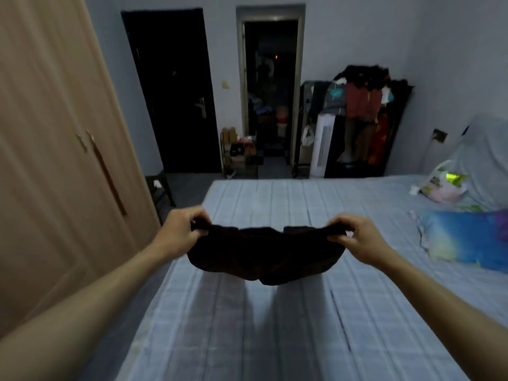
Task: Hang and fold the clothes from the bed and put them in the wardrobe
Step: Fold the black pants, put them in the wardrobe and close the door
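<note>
Garment: a dark garment [265, 251] hangs in the air at the centre of the view, stretched between both hands above the bed [275, 325]; its middle sags toward 6 o'clock, and its kind is too dark to tell.
Left hand: the left hand [180, 232] at 9 o'clock of the garment — fingers and thumb curled, pinching its left top corner.
Right hand: the right hand [354, 237] at 3 o'clock of the garment, pinching the right top corner the same way.
Bed: covered by a pale blue checked sheet, filling the lower view from 4 to 7 o'clock.
Wardrobe: a tan wardrobe [55, 160] with its doors closed stands at 9 o'clock — just beside the bed's left edge.
Pillow: a blue pillow [467, 237] lies on the bed at 3 o'clock, with a plastic bag [439, 182] beyond it.
Far wall: a dark door [176, 92] at 11 o'clock, an open doorway [270, 86] at 12, a loaded clothes rack [362, 114] at 1.
</note>
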`<state>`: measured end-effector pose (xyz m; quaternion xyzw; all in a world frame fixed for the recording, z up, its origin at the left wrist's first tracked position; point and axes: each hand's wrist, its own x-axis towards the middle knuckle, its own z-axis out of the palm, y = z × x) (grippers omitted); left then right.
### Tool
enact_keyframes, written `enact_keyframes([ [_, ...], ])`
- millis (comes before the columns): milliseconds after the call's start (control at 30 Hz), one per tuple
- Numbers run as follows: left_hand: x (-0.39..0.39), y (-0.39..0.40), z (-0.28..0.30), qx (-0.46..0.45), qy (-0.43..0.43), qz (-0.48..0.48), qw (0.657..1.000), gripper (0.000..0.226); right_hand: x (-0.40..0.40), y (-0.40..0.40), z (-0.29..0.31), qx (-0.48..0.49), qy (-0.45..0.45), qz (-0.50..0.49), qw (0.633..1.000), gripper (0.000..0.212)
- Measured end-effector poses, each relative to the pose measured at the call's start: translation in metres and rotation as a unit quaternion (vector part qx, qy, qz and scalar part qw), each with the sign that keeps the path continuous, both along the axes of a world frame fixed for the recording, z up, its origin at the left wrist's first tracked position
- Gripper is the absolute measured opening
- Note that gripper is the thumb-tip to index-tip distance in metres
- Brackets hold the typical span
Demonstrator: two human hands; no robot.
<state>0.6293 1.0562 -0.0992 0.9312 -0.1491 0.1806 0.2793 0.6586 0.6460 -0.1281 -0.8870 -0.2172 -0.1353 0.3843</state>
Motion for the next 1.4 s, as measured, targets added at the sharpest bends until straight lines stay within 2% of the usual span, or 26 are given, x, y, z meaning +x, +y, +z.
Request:
enact_keyframes([
  [133,-0.067,-0.004,-0.08,0.019,0.104,-0.018,0.994,0.039,-0.066,-0.008,-0.074,-0.046,0.064,0.03,0.996,0.026],
  [267,-0.126,-0.004,-0.129,0.044,0.153,-0.048,0.986,0.047,-0.129,-0.012,-0.114,-0.081,0.113,0.022,0.99,0.033],
  [367,-0.158,0.0,-0.143,0.065,0.155,-0.069,0.983,0.037,-0.165,-0.008,-0.122,-0.102,0.12,0.002,0.988,0.029],
  [500,-0.185,0.007,-0.144,0.069,0.115,-0.076,0.988,0.026,-0.209,0.004,-0.123,-0.111,0.119,-0.027,0.986,0.022],
  [700,-0.234,0.02,-0.161,0.06,0.133,-0.094,0.985,0.029,-0.276,0.022,-0.137,-0.142,0.151,-0.058,0.977,0.02],
  [833,-0.274,0.024,-0.185,0.07,0.163,-0.106,0.978,0.032,-0.317,0.029,-0.156,-0.167,0.181,-0.069,0.967,0.028],
  [1000,-0.31,0.02,-0.207,0.073,0.18,-0.103,0.976,0.029,-0.347,0.029,-0.178,-0.177,0.205,-0.084,0.959,0.028],
  [1233,-0.343,0.008,-0.262,0.103,0.21,-0.096,0.968,0.027,-0.374,0.019,-0.243,-0.173,0.21,-0.078,0.959,0.018],
  [1400,-0.365,-0.005,-0.315,0.132,0.245,-0.113,0.954,0.032,-0.394,0.009,-0.301,-0.234,0.24,-0.042,0.941,0.018],
])
